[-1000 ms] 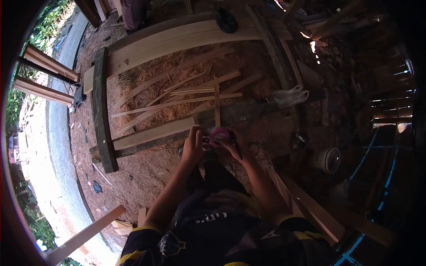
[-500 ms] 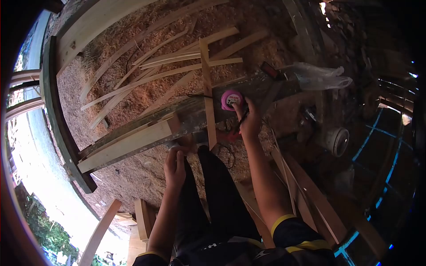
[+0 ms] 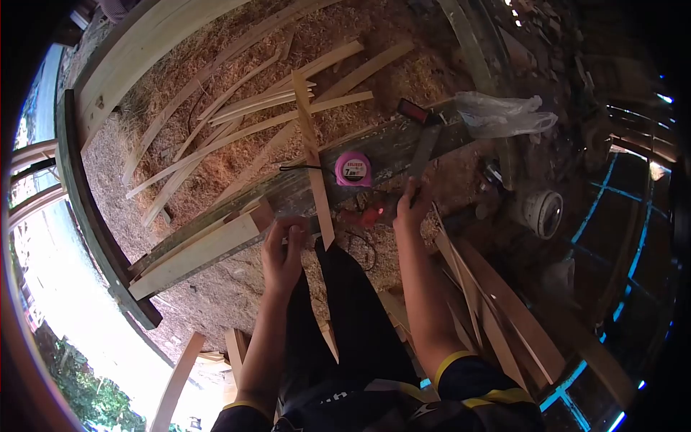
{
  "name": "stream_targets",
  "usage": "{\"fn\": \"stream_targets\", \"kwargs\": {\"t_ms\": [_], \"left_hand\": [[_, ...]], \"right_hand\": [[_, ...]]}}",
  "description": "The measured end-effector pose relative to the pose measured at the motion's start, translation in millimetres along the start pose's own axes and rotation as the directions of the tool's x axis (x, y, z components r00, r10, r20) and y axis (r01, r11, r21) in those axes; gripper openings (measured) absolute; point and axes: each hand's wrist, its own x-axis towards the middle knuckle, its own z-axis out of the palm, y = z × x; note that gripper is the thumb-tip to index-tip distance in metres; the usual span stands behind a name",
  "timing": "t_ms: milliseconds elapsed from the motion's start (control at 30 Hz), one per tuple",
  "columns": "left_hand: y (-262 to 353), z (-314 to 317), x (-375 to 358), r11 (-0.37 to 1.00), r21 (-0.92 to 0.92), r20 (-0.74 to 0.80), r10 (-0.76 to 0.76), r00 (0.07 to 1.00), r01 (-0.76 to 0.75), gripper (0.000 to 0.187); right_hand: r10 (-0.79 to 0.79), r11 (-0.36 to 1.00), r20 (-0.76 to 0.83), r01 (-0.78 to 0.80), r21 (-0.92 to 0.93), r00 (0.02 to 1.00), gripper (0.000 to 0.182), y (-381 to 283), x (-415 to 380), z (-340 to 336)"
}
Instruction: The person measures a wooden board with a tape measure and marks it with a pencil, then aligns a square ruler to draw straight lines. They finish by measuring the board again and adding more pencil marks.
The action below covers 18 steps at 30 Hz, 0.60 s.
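Note:
My right hand [image 3: 413, 207] is closed at the lower end of the dark blade of a try square [image 3: 426, 147]. The square's red and black stock [image 3: 415, 110] lies toward the far side of the weathered beam [image 3: 389, 147]. A pink tape measure [image 3: 353, 168] with a black strap rests on the beam, left of that hand. Crossing the beam beside the tape is a thin wooden strip [image 3: 314, 169]. My left hand [image 3: 283, 250] has its fingers curled near the end of a pale timber piece [image 3: 245, 229]; what they hold, if anything, is hidden.
Long wooden strips [image 3: 252, 122] lie on shavings beyond the beam. A clear plastic bag [image 3: 504, 115] sits at its right end. To the right is a whitish bucket [image 3: 541, 214]. Boards [image 3: 504, 317] lean by my right arm. A red object [image 3: 371, 216] is below the tape.
My right hand has left the tape measure and closed at the try square's blade. The tape stays on the beam. The camera view has shifted slightly; my left hand remains near the timber end.

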Motion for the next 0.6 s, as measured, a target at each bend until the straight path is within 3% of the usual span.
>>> {"fn": "stream_targets", "kwargs": {"t_ms": [67,200,300,367,400,467,533,567,600], "left_hand": [[-0.9,-5.2,-1.0,1.0,0.008,-0.018,0.003,1.0,-0.003,0.017],[-6.3,-35.8,-9.8,0.998,0.035,-0.151,0.058,0.987,-0.053,0.015],[5.5,-70.4,-11.9,0.992,0.016,-0.304,0.121,0.945,-0.121,0.018],[15.7,-95.1,-12.3,0.984,0.03,-0.392,0.173,0.904,-0.176,0.02],[19.0,-108.2,-15.2,0.986,0.049,-0.416,0.164,0.894,-0.158,0.026],[25.5,-126.1,-22.8,0.989,0.069,-0.458,0.15,0.876,-0.133,0.034],[29.3,-136.2,-32.1,0.997,0.003,-0.353,0.078,0.932,-0.082,0.049],[25.1,-141.3,-39.0,0.998,-0.053,-0.247,0.032,0.968,-0.047,0.056],[25.1,-142.6,-48.4,0.998,0.003,-0.2,0.055,0.978,-0.055,0.051]], "right_hand": [[-0.356,0.934,-0.181,0.348,-0.074,0.917,0.041,-10.7,-3.7,2.5],[-0.437,0.888,-0.163,0.395,-0.237,0.885,0.042,-40.6,-3.0,-18.0],[-0.434,0.87,-0.024,0.412,-0.271,0.901,0.039,-120.6,-24.4,-25.5],[-0.596,0.71,0.297,0.662,-0.239,0.746,0.035,-153.8,-26.4,-19.3],[-0.598,0.704,0.318,0.672,-0.232,0.736,0.035,-171.9,-31.9,-11.2],[-0.583,0.538,0.71,0.842,-0.027,0.395,0.04,-213.3,-47.2,19.4],[-0.64,0.293,0.768,0.933,0.208,0.03,0.05,-233.1,-62.5,66.3],[-0.637,0.286,0.771,0.932,0.222,0.012,0.05,-242.6,-76.9,82.5],[-0.579,0.175,0.804,0.941,0.288,-0.138,0.052,-251.5,-92.4,97.6]]}}
